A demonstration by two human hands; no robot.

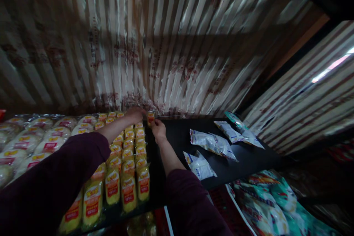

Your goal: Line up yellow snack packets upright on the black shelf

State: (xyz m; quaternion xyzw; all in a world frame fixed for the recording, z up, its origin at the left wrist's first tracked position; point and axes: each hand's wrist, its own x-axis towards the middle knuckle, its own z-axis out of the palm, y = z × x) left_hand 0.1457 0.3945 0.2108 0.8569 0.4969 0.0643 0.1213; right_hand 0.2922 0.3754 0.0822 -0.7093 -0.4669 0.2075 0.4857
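My right hand [159, 129] is closed on a small wrapped yellow cake [151, 118] with a red and white label, held upright at the back of the black shelf [173, 147]. My left hand [136, 114] reaches over the rows from the left, its fingertips close beside that cake. Its fingers are dim and blurred, so I cannot tell whether they touch it. Below both hands stand rows of the same wrapped yellow cakes [128, 191], packed side by side from the shelf's front edge to the back.
Round white wrapped buns [51, 145] fill the shelf's left side. Several white packets [203, 166] lie on the right. A lower crate [242, 210] holds green and white bags [279, 195]. A striped plastic-covered wall [166, 44] rises behind the shelf.
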